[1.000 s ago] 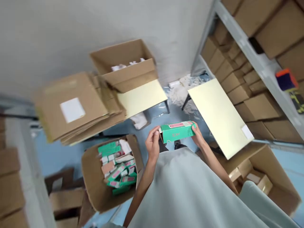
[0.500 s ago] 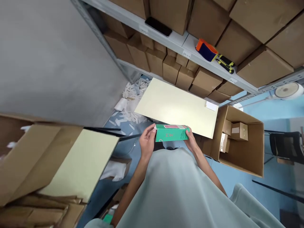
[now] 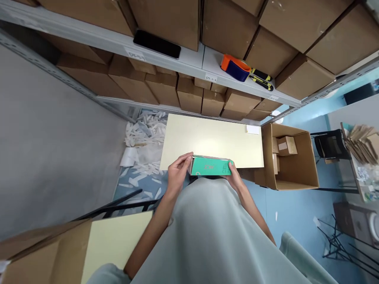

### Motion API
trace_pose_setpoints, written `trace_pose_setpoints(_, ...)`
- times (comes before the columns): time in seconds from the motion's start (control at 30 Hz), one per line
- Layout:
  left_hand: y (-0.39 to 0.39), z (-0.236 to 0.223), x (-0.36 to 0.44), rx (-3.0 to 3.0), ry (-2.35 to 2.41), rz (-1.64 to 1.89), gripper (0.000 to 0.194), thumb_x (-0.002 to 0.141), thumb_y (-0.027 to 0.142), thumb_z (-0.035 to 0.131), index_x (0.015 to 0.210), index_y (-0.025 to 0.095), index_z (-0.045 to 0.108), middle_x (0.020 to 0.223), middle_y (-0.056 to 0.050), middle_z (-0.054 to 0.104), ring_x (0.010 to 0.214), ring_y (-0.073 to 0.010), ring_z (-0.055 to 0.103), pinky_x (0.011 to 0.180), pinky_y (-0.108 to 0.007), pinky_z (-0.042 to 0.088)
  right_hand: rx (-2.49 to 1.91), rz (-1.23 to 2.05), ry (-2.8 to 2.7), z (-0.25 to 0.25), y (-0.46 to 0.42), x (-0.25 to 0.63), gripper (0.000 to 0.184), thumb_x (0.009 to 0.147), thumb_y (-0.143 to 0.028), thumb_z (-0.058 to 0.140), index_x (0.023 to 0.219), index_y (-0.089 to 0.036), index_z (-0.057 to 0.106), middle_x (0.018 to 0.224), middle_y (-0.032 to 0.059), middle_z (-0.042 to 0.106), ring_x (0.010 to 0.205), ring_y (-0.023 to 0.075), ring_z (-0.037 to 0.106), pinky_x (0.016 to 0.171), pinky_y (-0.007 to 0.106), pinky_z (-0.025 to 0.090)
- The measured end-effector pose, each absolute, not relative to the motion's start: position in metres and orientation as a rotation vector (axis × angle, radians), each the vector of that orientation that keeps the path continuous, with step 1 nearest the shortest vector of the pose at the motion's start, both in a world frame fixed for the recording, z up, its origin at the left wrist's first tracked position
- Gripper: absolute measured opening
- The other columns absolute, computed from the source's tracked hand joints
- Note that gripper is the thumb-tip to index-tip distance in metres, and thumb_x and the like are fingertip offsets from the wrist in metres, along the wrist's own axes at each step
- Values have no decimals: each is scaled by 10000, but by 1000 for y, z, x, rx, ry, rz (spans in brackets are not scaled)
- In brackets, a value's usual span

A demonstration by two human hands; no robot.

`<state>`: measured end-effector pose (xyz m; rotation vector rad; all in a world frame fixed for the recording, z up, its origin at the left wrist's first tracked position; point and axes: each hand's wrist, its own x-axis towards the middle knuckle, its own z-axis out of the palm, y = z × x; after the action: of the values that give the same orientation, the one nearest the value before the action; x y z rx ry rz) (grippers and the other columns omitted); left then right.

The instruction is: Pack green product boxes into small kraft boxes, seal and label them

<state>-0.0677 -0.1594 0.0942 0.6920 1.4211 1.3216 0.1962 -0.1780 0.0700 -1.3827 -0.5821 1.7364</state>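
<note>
A long green box [image 3: 211,167] with pink lettering lies across in front of my body, held level between both hands. My left hand [image 3: 178,172] pinches the box's left end, where a pale flap or edge shows at the fingertips. At the opposite end my right hand [image 3: 235,177] is closed round the corner, thumb on the front face. The fingers behind the box are hidden. Just beyond it is a cream tabletop [image 3: 204,136], with a small white box [image 3: 252,129] at its far right corner.
An open carton [image 3: 299,169] with several small boxes stands right of the table. Shelving [image 3: 192,59] ahead holds brown boxes, a phone [image 3: 156,43], an orange-and-blue roll [image 3: 235,68] and yellow-black cutters [image 3: 262,79]. Paper scraps [image 3: 145,134] litter the floor at left. A second tabletop [image 3: 118,236] is lower left.
My view has swung to the left and levelled with the table. The green box stays in both hands, its front face turned more towards me, and my left fingers have shifted at its end.
</note>
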Motion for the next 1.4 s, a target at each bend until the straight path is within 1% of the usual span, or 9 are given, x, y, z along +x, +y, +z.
trace_pose_setpoints(0.2,-115,85,-71,673,1334,1165,630,702,769,941,979,211,846,1067,-123,839,1007,-282,769,850,-364,633,-1397,1766,-476,62,-175,194,710,840,-814,855,1323,-319,691,1362,79,788,1254,309,770,970,495,716)
trace_pose_setpoints(0.33,-93,85,-68,644,1359,1152,650,672,754,960,986,198,839,1080,-119,834,1034,-287,758,897,-375,616,-1401,1792,-459,63,-157,194,568,918,-646,857,1307,-264,699,1313,91,809,1245,281,773,1013,427,693)
trace_pose_setpoints(0.43,-79,91,-69,659,1343,1186,653,697,757,945,1020,199,839,1154,-121,832,1111,-291,750,990,-383,596,-1449,1846,-390,70,-140,190,506,1002,-549,788,1405,-288,626,1289,57,803,1078,241,814,917,408,715)
trace_pose_setpoints(0.57,-60,103,-73,778,1233,1172,643,799,764,867,1133,216,837,1255,-123,811,1184,-284,737,1020,-369,590,-1304,2142,-293,78,-126,174,511,1127,-629,554,1409,-212,639,1171,112,835,917,255,840,816,398,718)
trace_pose_setpoints(0.7,-43,109,-75,790,1226,1184,627,717,698,939,1118,232,816,1218,-94,787,1137,-268,738,943,-359,630,-1218,2298,-323,82,-127,155,569,1132,-666,533,1357,-172,705,1158,146,850,942,257,846,824,361,704)
trace_pose_setpoints(0.83,-37,108,-79,814,1290,1170,631,667,671,963,1062,202,818,1131,-89,780,1054,-256,739,857,-352,653,-1288,2114,-641,82,-137,145,562,1038,-697,721,1339,-224,754,1259,108,845,1092,254,823,944,376,698)
trace_pose_setpoints(1.0,-46,108,-89,797,1318,1182,643,640,669,965,1042,189,816,1143,-100,790,1047,-256,745,843,-360,671,-1313,1955,-862,79,-150,136,786,794,-783,915,1330,-222,786,1270,93,846,1154,269,808,1002,401,692)
trace_pose_setpoints(1.17,-54,103,-102,774,1363,1181,623,627,648,954,1021,187,812,1102,-99,792,996,-251,748,802,-358,669,-1347,1906,-990,78,-160,126,809,852,-847,810,1341,-203,799,1239,109,847,1150,288,813,984,429,699)
trace_pose_setpoints(1.4,-55,95,-104,894,1570,1224,511,684,598,890,981,189,809,1093,-104,787,964,-252,736,774,-323,611,-1713,1136,-1497,82,-159,104,1110,755,-514,991,1728,-291,507,1613,145,651,1457,375,655,1203,520,588)
